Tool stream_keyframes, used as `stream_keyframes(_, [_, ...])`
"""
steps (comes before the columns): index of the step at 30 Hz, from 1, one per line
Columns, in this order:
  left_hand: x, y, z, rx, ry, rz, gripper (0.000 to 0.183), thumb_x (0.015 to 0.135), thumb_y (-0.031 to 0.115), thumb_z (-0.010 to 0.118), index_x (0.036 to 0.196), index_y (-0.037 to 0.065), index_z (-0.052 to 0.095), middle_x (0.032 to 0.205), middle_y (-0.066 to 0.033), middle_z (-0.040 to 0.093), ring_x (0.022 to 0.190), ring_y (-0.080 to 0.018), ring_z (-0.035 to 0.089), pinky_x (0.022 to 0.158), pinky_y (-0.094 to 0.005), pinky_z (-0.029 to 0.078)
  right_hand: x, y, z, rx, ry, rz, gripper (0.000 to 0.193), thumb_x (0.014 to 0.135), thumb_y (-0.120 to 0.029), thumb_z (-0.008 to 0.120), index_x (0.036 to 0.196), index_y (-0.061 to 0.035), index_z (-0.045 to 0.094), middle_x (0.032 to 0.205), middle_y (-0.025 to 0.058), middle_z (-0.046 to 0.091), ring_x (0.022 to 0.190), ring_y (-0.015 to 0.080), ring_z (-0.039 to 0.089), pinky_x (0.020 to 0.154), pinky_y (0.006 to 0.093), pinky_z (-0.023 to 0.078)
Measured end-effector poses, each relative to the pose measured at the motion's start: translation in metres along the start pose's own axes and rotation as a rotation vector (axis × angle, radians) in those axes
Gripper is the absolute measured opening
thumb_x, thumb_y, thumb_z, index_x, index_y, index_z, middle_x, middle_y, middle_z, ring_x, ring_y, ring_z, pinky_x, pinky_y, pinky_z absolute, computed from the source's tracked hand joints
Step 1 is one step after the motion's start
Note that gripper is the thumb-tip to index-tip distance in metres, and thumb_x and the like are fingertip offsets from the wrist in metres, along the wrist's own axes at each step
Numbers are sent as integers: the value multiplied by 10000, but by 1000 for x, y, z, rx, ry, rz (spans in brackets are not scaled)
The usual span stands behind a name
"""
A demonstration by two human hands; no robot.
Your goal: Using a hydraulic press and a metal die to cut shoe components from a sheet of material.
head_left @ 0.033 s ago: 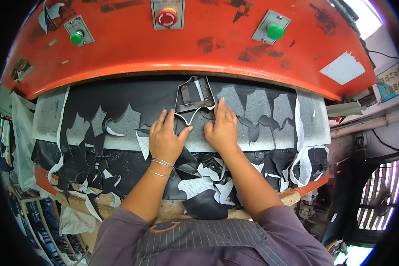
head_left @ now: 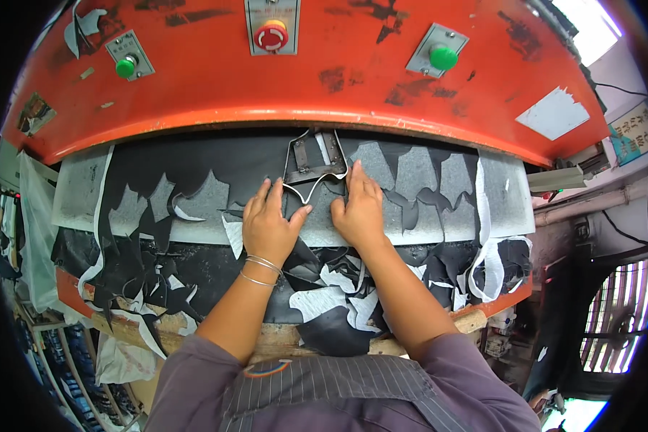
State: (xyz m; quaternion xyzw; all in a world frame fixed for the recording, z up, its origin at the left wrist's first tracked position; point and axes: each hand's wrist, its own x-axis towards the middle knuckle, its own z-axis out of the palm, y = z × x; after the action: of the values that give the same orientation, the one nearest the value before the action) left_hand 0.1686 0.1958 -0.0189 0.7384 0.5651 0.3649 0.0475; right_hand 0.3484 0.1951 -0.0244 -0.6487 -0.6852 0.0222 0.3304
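Note:
A metal cutting die (head_left: 315,173) with a pointed near edge and a cross-braced frame sits on black sheet material (head_left: 201,155), close under the red press head. My left hand (head_left: 272,219) lies at its near left side, fingers stretched forward, the thumb tip by the die's point. On the other side, my right hand (head_left: 360,209) has its fingertips against or just beside the die's right corner. Both hands are open and rest flat. Shaped cut-outs in the sheet, left and right of the die, show the grey-white cutting board (head_left: 79,187) beneath.
The red press head (head_left: 194,86) spans the far side, with a red stop button (head_left: 271,36) between two green buttons (head_left: 126,67) (head_left: 443,57). Black and white scraps (head_left: 324,302) litter the near ledge. A white-backed strip (head_left: 488,266) hangs at the right.

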Motion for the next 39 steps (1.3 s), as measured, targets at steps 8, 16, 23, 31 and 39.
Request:
stream_keyframes(8, [55, -65, -86, -434, 215, -273, 296, 868, 263, 684, 1027, 16, 652, 960, -112, 673, 897, -204, 634, 834, -315, 490, 51, -15, -108, 617, 428, 129, 540, 863, -173, 672, 1311, 1, 425, 970, 124, 613, 778, 145, 578, 690, 293, 489])
stream_keyframes(16, [105, -93, -200, -44, 397, 98, 285, 950, 212, 546, 775, -12, 523, 728, -104, 531, 677, -191, 495, 645, -323, 409, 70, -30, -142, 594, 555, 59, 244, 869, -139, 664, 983, -7, 494, 804, 56, 574, 700, 109, 530, 635, 266, 459])
stream_keyframes(23, [-83, -30, -147, -291, -403, -40, 200, 824, 223, 682, 728, 50, 656, 706, -117, 606, 658, -275, 592, 618, -371, 481, -118, -53, -116, 149, -540, -42, 377, 798, -369, 698, 892, -18, 597, 825, 165, 611, 823, 323, 611, 721, 410, 487])
stream_keyframes(31, [-146, 3, -126, -126, -350, 111, 103, 807, 134, 625, 794, 39, 663, 785, -139, 625, 751, -341, 581, 703, -418, 460, -180, -76, -69, -220, -383, -224, 410, 542, -215, 794, 856, -72, 573, 862, 78, 569, 859, 239, 582, 705, 330, 494])
stream_keyframes(39, [-119, -10, -133, -140, -400, 125, 105, 748, 163, 670, 741, 59, 682, 723, -129, 621, 696, -326, 587, 651, -391, 479, -143, -87, -74, -207, -362, -228, 328, 605, -284, 775, 785, -71, 604, 794, 82, 593, 772, 245, 614, 660, 354, 512])
